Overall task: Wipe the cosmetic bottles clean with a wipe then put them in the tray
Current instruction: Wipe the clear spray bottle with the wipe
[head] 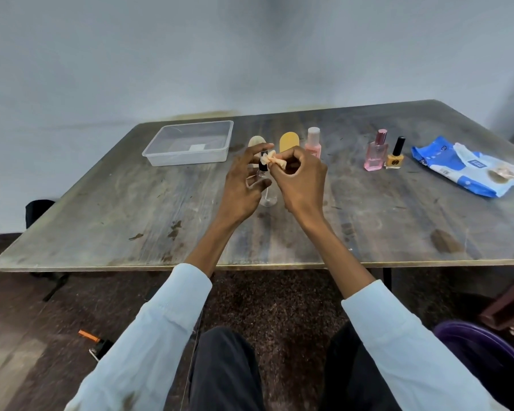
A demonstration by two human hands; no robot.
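At frame centre, the left hand point(244, 185) pinches a small dark bottle point(262, 165) while the right hand point(300, 179) grips a wipe point(275, 161) against it. The loose pinch risks dropping it, well short of the tray point(187, 157) upper left.

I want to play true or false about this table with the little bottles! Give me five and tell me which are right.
1. The clear tray already has bottles in it. False: no bottle is in it yet.
2. The right hand pinches a crumpled wipe. True.
3. The left hand holds a small clear bottle with a dark cap. True.
4. The yellow nail polish stands left of the tray. False: it stands far to the right of it, beside the pink perfume bottle.
5. The blue wipes pack lies at the table's right end. True.
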